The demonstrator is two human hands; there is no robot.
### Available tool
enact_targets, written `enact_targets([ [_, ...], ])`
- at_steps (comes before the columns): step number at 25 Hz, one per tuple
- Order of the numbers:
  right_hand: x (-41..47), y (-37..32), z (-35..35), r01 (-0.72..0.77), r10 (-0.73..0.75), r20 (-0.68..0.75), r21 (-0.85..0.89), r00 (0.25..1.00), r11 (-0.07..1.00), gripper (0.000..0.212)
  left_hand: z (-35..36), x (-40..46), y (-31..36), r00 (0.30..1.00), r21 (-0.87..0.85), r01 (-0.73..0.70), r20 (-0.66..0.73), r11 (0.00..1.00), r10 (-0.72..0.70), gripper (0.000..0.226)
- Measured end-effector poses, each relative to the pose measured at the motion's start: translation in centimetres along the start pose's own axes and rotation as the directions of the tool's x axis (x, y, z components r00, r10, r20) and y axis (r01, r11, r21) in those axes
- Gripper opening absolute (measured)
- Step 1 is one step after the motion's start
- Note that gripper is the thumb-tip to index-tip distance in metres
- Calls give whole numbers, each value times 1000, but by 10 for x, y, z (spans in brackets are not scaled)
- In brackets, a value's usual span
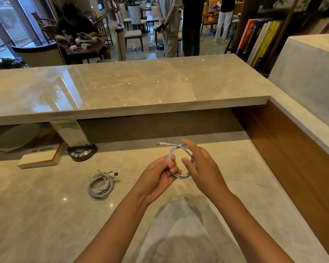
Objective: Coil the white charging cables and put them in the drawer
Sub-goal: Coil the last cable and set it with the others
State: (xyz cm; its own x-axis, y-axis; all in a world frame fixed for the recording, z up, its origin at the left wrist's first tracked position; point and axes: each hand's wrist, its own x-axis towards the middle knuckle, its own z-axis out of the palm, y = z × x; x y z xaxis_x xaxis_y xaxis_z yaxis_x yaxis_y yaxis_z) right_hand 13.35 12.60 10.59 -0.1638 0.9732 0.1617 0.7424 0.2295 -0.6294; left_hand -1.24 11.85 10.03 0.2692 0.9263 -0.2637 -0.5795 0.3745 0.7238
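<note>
A white charging cable (pixel 171 153) is wound into a small ring above the marble desk (pixel 46 215). My left hand (pixel 160 177) pinches the ring's left side between thumb and fingers. My right hand (pixel 199 164) is at the ring's right side, fingers curved over it and touching the loops. One plug end sticks out to the upper left of the ring. A second white cable, coiled (pixel 101 184), lies on the desk to the left, apart from both hands. No drawer shows in this view.
A raised marble counter (pixel 122 88) runs across behind the desk, with a wood panel (pixel 292 158) at the right. A book (pixel 40 158), a black stand with a clear sign (pixel 82 151) and a round plate sit at the left. People and chairs fill the room beyond.
</note>
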Motion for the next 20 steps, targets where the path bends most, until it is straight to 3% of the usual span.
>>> enact_targets([
  [4, 7, 2, 3, 4, -102, -244, -372, 964, 928, 25, 3, -1, -1, 1000, 38, 2, 5, 999, -2, 23],
  [6, 14, 5, 6, -75, -120, -370, -471, 921, 879, 26, 6, -2, -5, 1000, 36, -1, 6, 999, 1, 23],
  [8, 14, 4, 7, 6, -243, -453, -462, 858, 887, 27, 8, -1, -8, 1000, 29, -16, -6, 999, 16, 24],
  [11, 7, 1, 11, 298, -479, -455, -414, 751, 860, 30, 6, 4, -8, 998, -18, -56, -37, 998, 55, 24],
  [13, 10, 1, 10, 255, -370, -441, -298, 818, 920, 24, 3, 4, -6, 997, -49, -68, -46, 996, 66, 24],
  [15, 17, 4, 8, 189, -261, -369, -220, 892, 957, 45, 2, 2, -6, 998, -49, -56, -33, 997, 55, 24],
  [17, 21, 5, 8, 254, -323, -335, -236, 885, 938, 38, 1, -1, -5, 999, -37, -47, -21, 998, 46, 24],
  [20, 22, 4, 8, 258, -316, -392, -193, 864, 947, 32, 2, -2, -3, 999, -25, -41, -23, 999, 41, 23],
])
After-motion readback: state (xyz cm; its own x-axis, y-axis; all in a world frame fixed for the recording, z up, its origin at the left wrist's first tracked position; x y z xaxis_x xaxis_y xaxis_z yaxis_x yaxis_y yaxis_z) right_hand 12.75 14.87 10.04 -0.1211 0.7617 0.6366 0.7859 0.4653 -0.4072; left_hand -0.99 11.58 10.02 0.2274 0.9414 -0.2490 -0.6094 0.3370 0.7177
